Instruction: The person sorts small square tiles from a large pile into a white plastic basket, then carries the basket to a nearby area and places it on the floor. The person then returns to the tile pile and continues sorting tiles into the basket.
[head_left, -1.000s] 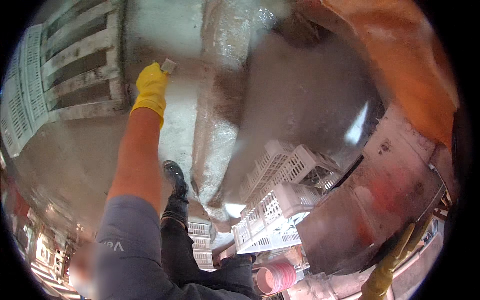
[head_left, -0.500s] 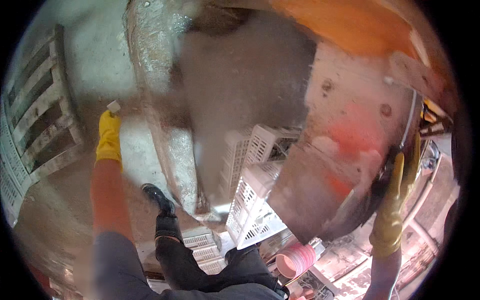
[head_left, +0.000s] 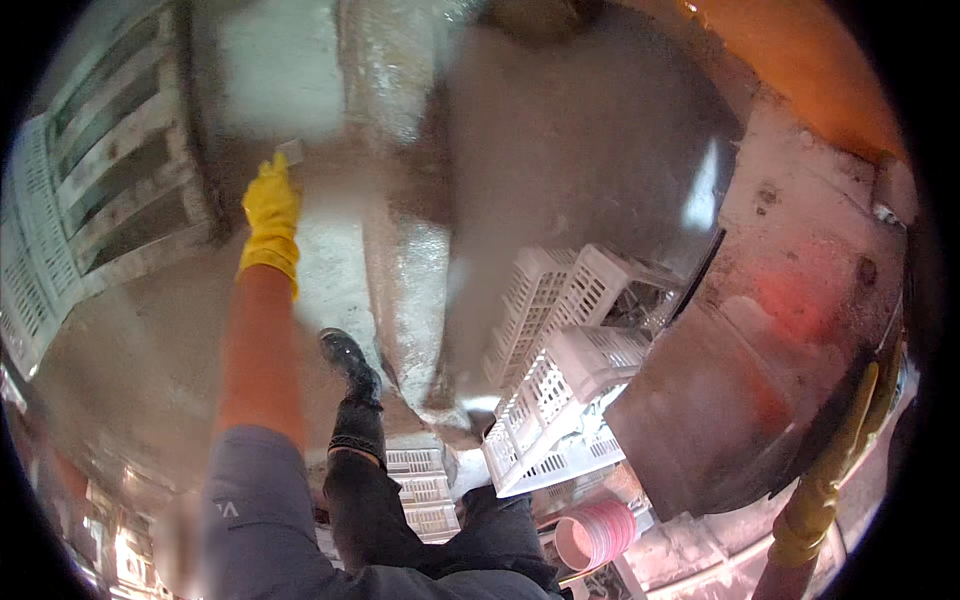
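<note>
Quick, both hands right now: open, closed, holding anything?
Left hand: closed on a small pale block.
Right hand: a finger extended; whether its grip is open or holding something cannot be told.

It looks like an industrial wet-work room rather than a household space. The grimy concrete floor (head_left: 140, 340) has a long strip shining wet. At the left lies a slatted pallet (head_left: 190, 130), white perforated crates (head_left: 40, 240) along its outer edge. More vented plastic crates (head_left: 545, 400) crowd the left edge of a red-stained work surface (head_left: 760, 300), with pink buckets (head_left: 612, 530) near its closest corner. A yellow-gloved left hand (head_left: 272, 212) and black rubber boot (head_left: 350, 362) fit such wet labour.
</note>
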